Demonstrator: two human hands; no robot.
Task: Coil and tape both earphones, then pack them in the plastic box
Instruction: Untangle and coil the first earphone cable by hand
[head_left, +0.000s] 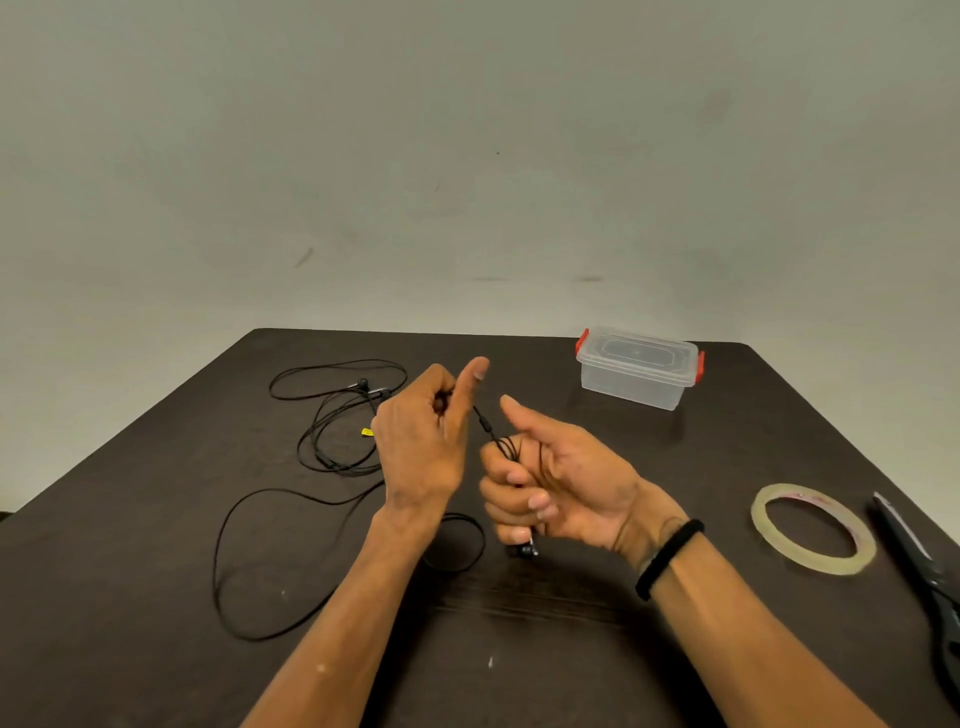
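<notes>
My right hand is curled around a black earphone cable wound in loops over its fingers; the earbuds hang below the fist. My left hand pinches the same cable a little higher and to the left, thumb raised. The rest of that cable trails down in a big loop on the dark table. A second black earphone lies loosely tangled at the back left. The clear plastic box with red clips stands shut at the back right.
A roll of clear tape lies flat at the right, with black scissors beside it near the table's right edge. The dark table meets a plain wall at the back.
</notes>
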